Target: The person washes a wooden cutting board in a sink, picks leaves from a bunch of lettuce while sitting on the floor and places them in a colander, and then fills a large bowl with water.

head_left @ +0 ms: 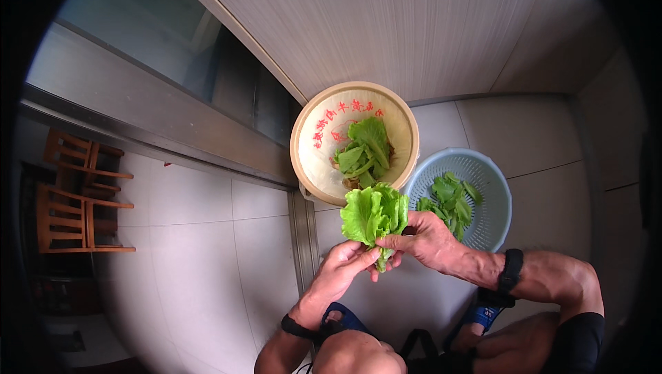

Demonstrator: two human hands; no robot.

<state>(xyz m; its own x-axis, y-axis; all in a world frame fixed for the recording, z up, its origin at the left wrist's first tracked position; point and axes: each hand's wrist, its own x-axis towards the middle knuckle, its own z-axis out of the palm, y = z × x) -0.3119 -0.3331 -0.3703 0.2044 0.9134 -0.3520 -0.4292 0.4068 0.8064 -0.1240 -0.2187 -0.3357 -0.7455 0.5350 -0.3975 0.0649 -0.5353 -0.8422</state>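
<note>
A small head of green leaf lettuce is held upright between my two hands, its frilled leaves pointing away from me. My left hand grips it low on the left, thumb and fingers closed round the base. From the right, my right hand pinches the lower leaves between thumb and fingers. Just beyond the lettuce stands a round tan-rimmed bin with a pale liner bearing red print; loose green leaves lie inside it. Right of my hands, a light blue plastic colander holds several torn leaves.
A wood-grain cabinet panel rises behind the bin. A metal door track crosses the tiled floor at left, beside a glass sliding door. Wooden chairs stand at far left. My feet in blue sandals are below.
</note>
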